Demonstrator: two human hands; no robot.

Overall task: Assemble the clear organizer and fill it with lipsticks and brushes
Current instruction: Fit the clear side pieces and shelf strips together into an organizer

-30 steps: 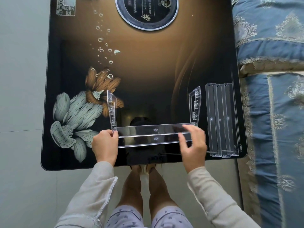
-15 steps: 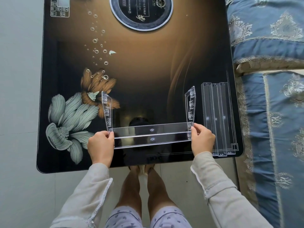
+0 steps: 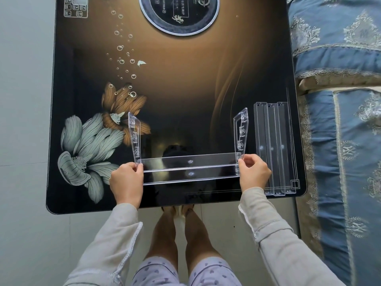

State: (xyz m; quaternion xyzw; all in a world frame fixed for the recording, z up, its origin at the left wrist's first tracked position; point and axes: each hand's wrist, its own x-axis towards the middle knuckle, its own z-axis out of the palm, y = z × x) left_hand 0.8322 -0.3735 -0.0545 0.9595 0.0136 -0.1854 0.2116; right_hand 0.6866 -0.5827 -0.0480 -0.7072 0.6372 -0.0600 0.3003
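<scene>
A clear organizer frame (image 3: 190, 168) stands near the front edge of the dark glossy table (image 3: 185, 83): one long clear tray spans two upright side panels, the left panel (image 3: 134, 135) and the right panel (image 3: 241, 131). My left hand (image 3: 126, 182) pinches the frame's lower left corner. My right hand (image 3: 254, 174) pinches its lower right corner. Three more clear trays (image 3: 272, 149) lie side by side to the right of the frame, running front to back. No lipsticks or brushes are in view.
The table carries a flower print (image 3: 88, 149) at left and a round black disc (image 3: 178, 13) at the far edge. A blue patterned bed cover (image 3: 342, 120) borders the table's right side. Grey floor (image 3: 22, 120) lies to the left; my legs show below the table edge.
My right hand slid from the top of the tray to the frame's right corner. The left hand stayed at the left corner. The camera view shifted slightly.
</scene>
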